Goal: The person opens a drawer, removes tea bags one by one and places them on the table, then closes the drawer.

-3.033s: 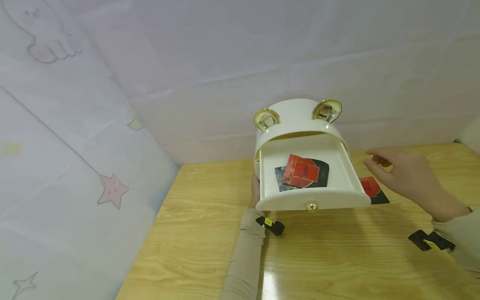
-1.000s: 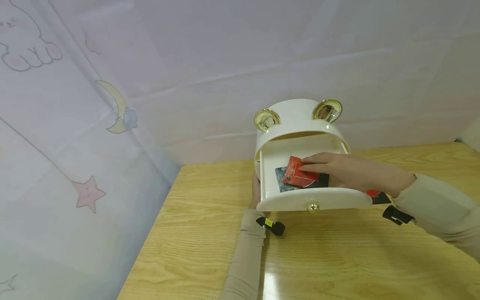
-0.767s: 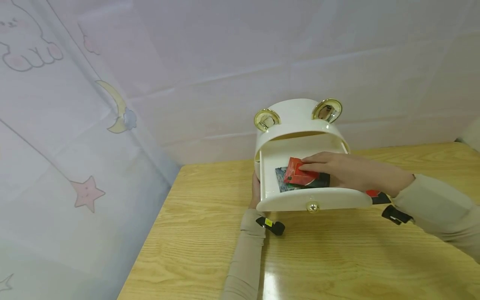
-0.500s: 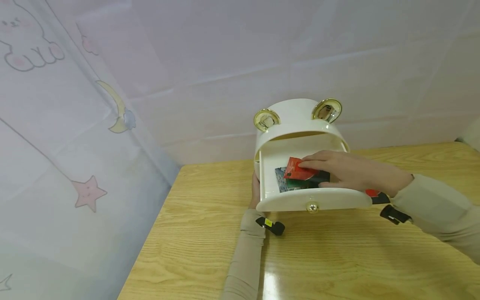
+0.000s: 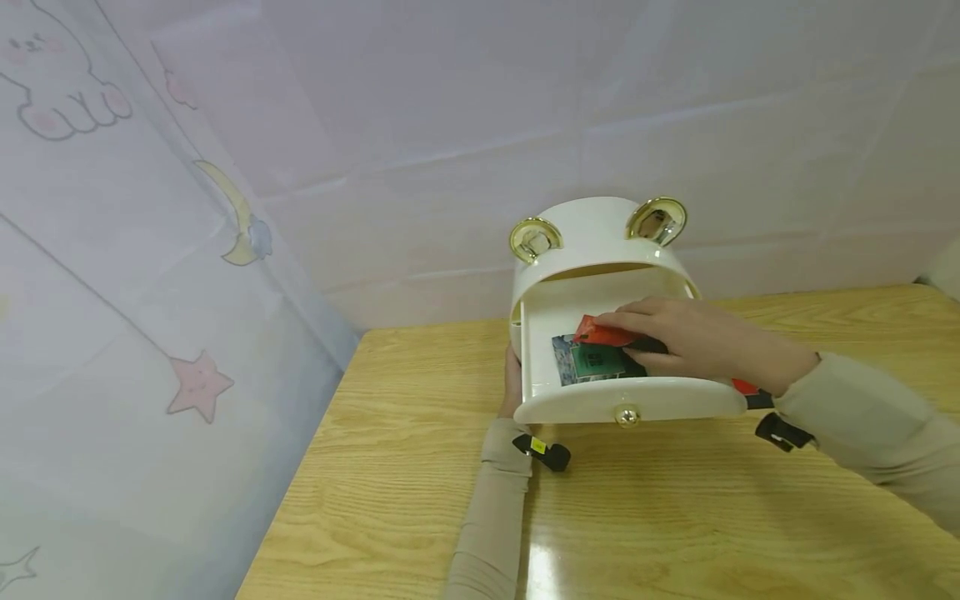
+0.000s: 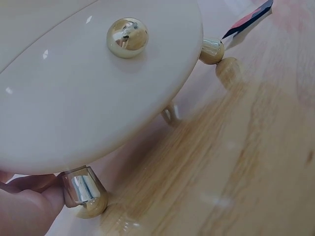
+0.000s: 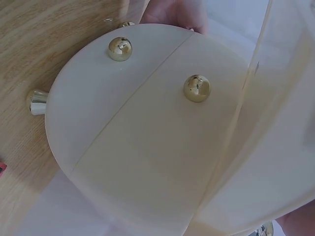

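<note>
Your right hand (image 5: 697, 340) has the red packet (image 5: 602, 333) pinched in its fingers and newly tilted up inside the drawer (image 5: 573, 406), baring the green packet (image 5: 596, 362), so it seems loosened, while your left hand (image 5: 511, 382) touches the white box (image 5: 592, 223), its grasp too hidden to tell.

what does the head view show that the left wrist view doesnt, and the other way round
Only the head view: the open drawer, the right hand holding a red packet above a green packet, and two gold ears on top.

Only the left wrist view: gold feet under the box and the lower front panel with its round knob.

Both: the white box, the left hand at its side, the wooden table and a red-and-black packet beyond the box's right side.
</note>
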